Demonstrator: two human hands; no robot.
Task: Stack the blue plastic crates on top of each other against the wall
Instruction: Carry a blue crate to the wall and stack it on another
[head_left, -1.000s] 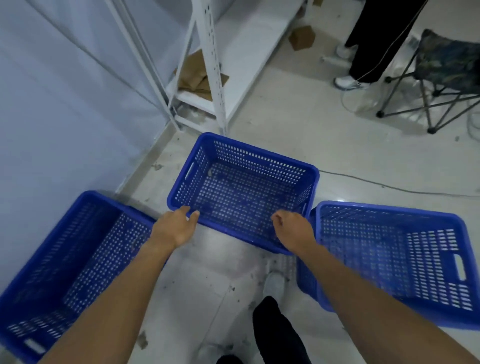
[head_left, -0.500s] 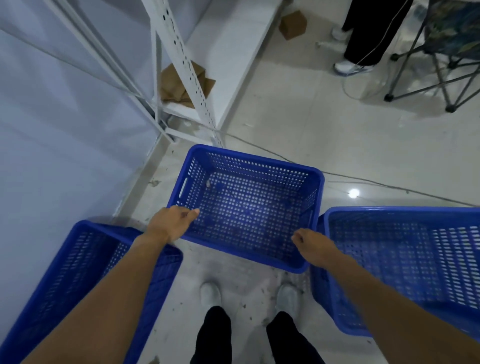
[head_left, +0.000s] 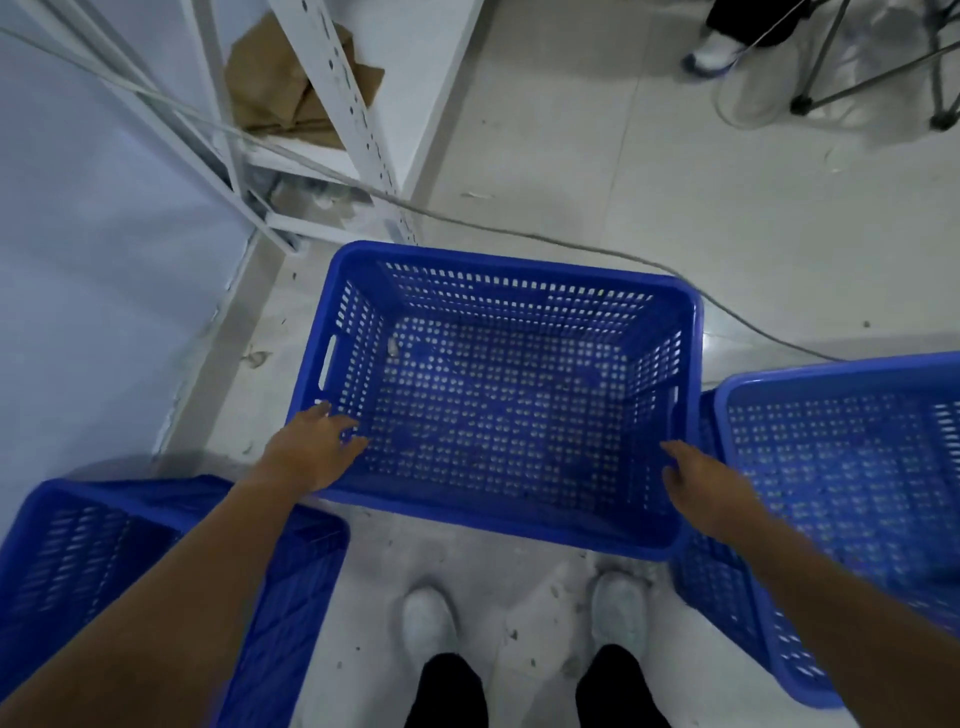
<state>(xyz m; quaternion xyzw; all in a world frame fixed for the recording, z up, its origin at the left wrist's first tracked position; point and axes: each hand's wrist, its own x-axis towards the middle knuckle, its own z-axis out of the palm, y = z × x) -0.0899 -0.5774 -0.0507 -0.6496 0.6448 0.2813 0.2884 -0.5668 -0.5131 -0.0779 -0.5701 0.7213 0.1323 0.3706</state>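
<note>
Three blue perforated plastic crates are on the pale floor. The middle crate (head_left: 519, 273) is open side up straight ahead of me. My left hand (head_left: 311, 452) has its fingers curled over the crate's near-left corner rim. My right hand (head_left: 701, 483) grips the rim at its near-right corner. A second crate (head_left: 130, 488) lies tilted at the lower left beside the wall (head_left: 78, 260). The third crate (head_left: 831, 376) stands at the right, touching the middle one. I cannot tell whether the middle crate is off the floor.
A white metal shelf post (head_left: 353, 104) with brown cardboard (head_left: 280, 88) stands just beyond the middle crate. A grey cable (head_left: 571, 247) runs across the floor behind it. Another person's shoe (head_left: 711, 49) and folding chair legs (head_left: 883, 78) are at the top right. My shoes (head_left: 428, 618) are below.
My hands have spread apart along the near rim to its two corners. The middle crate now looks squarer to me and closer, and the view has tipped further down onto my feet.
</note>
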